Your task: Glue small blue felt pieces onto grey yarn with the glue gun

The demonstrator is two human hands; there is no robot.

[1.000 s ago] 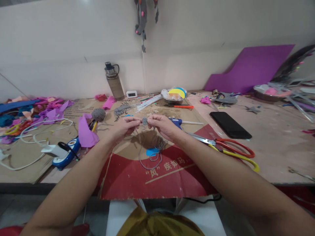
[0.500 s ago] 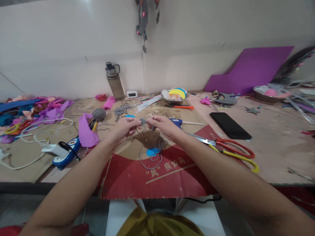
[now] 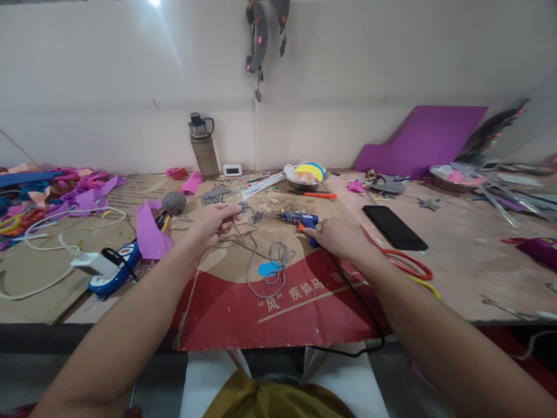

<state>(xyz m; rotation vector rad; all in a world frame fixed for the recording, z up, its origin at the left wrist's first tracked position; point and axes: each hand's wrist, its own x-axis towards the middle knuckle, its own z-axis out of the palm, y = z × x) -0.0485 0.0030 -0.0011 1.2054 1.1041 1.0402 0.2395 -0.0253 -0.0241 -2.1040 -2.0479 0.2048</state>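
Note:
My left hand (image 3: 217, 223) is closed in a pinch on a small grey felt piece (image 3: 245, 206), whose exact shape is partly covered by the fingers. Grey yarn trails below it to a loose tangle (image 3: 278, 255) on the cardboard, beside a blue paper scrap (image 3: 268, 269). Close to the pinch is a darker grey star-like piece (image 3: 257, 217); whether it lies on the board or hangs, I cannot tell. My right hand (image 3: 342, 238) is wrapped round a blue hot glue gun (image 3: 308, 219) with an orange trigger, its nozzle pointing left. A black cord runs from it toward the table's front edge.
Scissors (image 3: 409, 264) lie partly under my right forearm, near a black phone (image 3: 395, 227). Left are a ball of yarn (image 3: 174, 203), purple felt (image 3: 150, 232) and a power strip (image 3: 115, 270) with white cables. A bottle (image 3: 203, 148) and a bowl (image 3: 304, 184) stand behind.
My right hand has left the grey piece, moved right and taken hold of the glue gun. My left hand has shifted slightly left, still pinching the felt piece.

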